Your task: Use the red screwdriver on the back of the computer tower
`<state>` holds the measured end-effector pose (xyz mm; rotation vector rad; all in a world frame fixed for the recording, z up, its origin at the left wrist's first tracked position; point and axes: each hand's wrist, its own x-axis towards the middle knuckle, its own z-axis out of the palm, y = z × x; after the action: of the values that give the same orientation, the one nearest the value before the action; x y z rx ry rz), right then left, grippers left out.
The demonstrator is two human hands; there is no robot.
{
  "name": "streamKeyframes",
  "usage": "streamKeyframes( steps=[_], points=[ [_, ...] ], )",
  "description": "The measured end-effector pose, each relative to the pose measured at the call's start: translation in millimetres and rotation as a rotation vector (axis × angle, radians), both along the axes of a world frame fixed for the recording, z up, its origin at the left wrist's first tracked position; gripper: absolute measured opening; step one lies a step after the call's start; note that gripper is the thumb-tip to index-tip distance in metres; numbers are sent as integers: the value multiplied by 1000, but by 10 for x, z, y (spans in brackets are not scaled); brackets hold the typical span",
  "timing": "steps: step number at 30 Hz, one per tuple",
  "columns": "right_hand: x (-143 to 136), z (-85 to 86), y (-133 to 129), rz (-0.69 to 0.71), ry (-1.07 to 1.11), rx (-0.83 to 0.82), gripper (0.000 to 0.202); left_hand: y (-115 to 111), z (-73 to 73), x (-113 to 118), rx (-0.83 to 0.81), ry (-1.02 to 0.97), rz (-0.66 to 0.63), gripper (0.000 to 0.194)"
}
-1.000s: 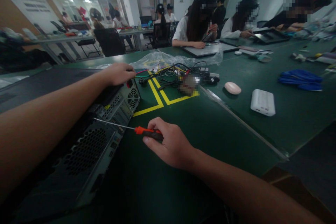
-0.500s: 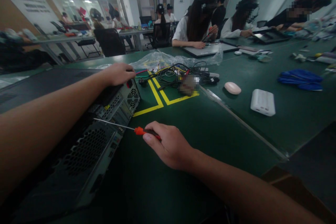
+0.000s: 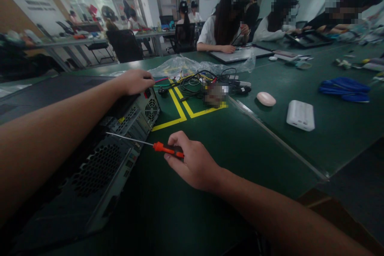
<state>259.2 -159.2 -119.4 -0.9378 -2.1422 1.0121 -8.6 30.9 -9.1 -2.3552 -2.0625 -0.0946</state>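
A dark computer case (image 3: 99,168) lies at the left with its metal rear panel, fan grilles and ports facing right. Over its far rear corner rests my left hand (image 3: 136,82), fingers bent around the edge; the fingertips are partly hidden. My right hand (image 3: 193,160) is closed on a screwdriver (image 3: 160,148) with an orange and black handle. The screwdriver's thin shaft points left across the rear panel, its tip near the case's edge above the large honeycomb grille. Whether the tip touches the case I cannot tell.
Beyond the case, tangled cables (image 3: 195,84) and clear plastic film (image 3: 180,64) lie by yellow tape (image 3: 180,108). To the right are a pinkish oval object (image 3: 266,99), a white box-like device (image 3: 301,115) and blue cloth (image 3: 344,89). Other people work across the green table (image 3: 240,148).
My right forefinger and thumb have spread slightly, showing more of the screwdriver's handle. The screwdriver's tip has shifted slightly up and left in view. My left hand stays on the case.
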Motion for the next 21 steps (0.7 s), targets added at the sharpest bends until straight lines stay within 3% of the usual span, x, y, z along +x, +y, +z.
streamKeyframes(
  steps=[21],
  points=[
    [19, 25, -5, -9, 10, 21, 20, 16, -9, -14, 4, -18, -6, 64]
  ],
)
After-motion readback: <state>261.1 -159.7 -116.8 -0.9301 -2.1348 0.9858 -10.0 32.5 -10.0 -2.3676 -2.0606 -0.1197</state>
